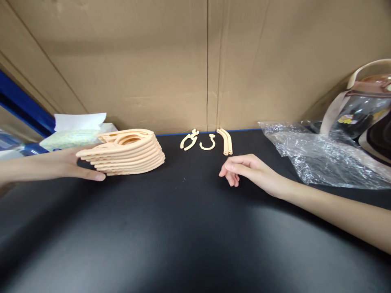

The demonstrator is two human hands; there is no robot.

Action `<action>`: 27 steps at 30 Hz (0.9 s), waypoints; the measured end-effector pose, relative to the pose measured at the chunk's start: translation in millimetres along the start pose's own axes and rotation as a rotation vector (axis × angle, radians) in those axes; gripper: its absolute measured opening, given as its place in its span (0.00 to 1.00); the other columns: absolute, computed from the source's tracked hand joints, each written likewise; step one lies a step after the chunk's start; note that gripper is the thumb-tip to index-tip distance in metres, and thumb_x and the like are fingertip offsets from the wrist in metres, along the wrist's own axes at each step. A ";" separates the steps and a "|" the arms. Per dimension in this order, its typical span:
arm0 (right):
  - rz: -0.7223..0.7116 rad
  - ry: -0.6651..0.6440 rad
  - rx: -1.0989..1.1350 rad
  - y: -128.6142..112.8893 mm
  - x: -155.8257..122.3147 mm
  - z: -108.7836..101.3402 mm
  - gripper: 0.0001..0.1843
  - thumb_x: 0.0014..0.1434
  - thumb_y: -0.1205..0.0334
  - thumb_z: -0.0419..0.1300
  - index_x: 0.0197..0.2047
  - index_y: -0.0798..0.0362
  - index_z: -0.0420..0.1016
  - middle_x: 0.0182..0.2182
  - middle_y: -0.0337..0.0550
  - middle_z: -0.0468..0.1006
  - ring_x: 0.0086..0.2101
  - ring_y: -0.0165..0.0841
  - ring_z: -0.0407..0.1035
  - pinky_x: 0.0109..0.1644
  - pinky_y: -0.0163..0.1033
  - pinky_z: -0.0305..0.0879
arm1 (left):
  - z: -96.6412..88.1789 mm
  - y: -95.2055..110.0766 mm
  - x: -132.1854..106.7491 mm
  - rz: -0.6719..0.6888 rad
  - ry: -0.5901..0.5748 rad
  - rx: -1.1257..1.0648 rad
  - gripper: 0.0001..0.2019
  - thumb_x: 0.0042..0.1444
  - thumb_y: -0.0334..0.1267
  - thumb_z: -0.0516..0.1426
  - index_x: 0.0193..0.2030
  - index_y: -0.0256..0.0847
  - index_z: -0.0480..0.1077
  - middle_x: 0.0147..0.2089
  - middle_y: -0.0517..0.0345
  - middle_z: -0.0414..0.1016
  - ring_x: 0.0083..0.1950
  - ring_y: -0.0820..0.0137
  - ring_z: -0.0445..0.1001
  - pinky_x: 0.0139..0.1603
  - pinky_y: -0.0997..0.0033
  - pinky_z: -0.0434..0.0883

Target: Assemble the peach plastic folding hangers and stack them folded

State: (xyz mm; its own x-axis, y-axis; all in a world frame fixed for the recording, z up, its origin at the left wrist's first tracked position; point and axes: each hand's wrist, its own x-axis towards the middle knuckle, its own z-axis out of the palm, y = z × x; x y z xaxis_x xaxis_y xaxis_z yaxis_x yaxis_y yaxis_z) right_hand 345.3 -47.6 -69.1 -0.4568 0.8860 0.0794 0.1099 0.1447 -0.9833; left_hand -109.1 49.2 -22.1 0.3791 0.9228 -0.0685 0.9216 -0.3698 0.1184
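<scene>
A stack of several peach-coloured folding clothes hangers [134, 154] lies on the black table at the left. My left hand [81, 165] grasps its left end, thumb along the lower front; the other fingers are hidden behind the stack. My right hand [244, 169] hovers over or rests on the table right of the middle, fingers loosely curled, with nothing in it. Beyond it lie two slim curved bars [225, 141] side by side, a loose hook [209, 143], and a small piece with two curved arms [190, 140], all in a similar pale colour.
A crumpled clear plastic bag [324, 158] lies at the right, by a large drink bottle [357, 110] with a strap. At the left back stands a tissue pack [71, 136]. A cardboard wall [146, 65] rises behind the black table [183, 232].
</scene>
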 end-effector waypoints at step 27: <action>-0.004 0.004 0.008 0.6 1.0 0.9 0.16 0.63 0.52 0.59 0.32 0.55 0.78 0.22 0.37 0.73 0.25 0.25 0.68 0.30 0.32 0.63 | 11.1 11.4 -4.7 0.141 -0.008 -0.216 0.42 0.48 0.66 0.61 0.63 0.38 0.65 0.54 0.64 0.77 0.54 0.69 0.75 0.63 0.53 0.65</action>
State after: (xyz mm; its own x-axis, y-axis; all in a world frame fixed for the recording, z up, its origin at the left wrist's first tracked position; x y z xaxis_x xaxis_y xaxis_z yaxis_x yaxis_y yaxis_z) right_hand 344.1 -47.0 -69.7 -0.4539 0.8871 0.0836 0.1011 0.1445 -0.9843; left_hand -99.4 39.5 -31.4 0.5042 0.8625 -0.0437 0.8204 -0.4625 0.3361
